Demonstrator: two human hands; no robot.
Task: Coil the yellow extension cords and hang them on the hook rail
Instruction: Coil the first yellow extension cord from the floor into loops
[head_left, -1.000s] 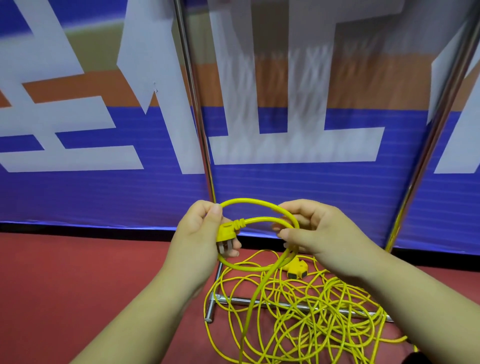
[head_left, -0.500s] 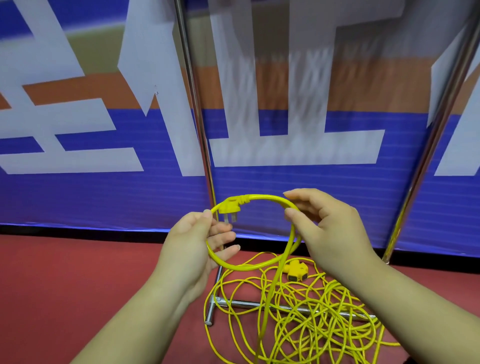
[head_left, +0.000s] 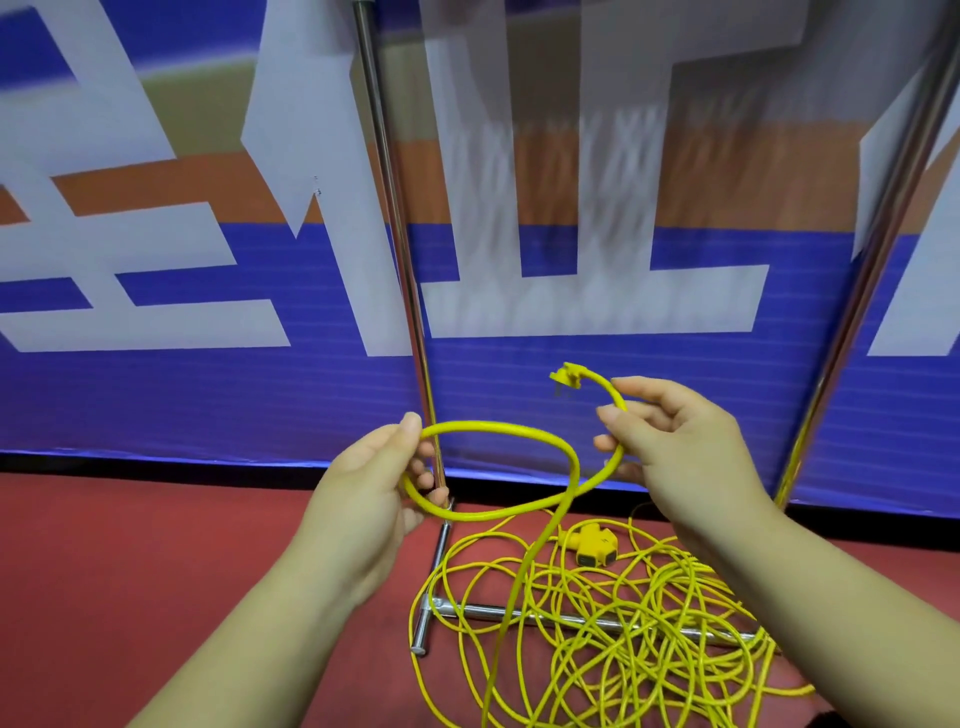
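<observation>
Light, limp yet springy, the yellow extension cord (head_left: 498, 428) hung as one loop between the left hand (head_left: 363, 499), fingers curled round its left side, and the right hand (head_left: 685, 457), pinching just behind the plug (head_left: 569, 376), the rest tangled on the floor (head_left: 156, 545).

Light is bright, even and diffuse, leaving only faint soft shadows on the red floor (head_left: 156, 571) and thin glare streaks along the chrome poles (head_left: 401, 234). The banner (head_left: 545, 197) smears with vertical blur in its upper middle, while the yellow cord (head_left: 498, 427) is fairly sharp. Wide-angle distortion leans the right pole (head_left: 863, 270) inward at the frame's edge.
</observation>
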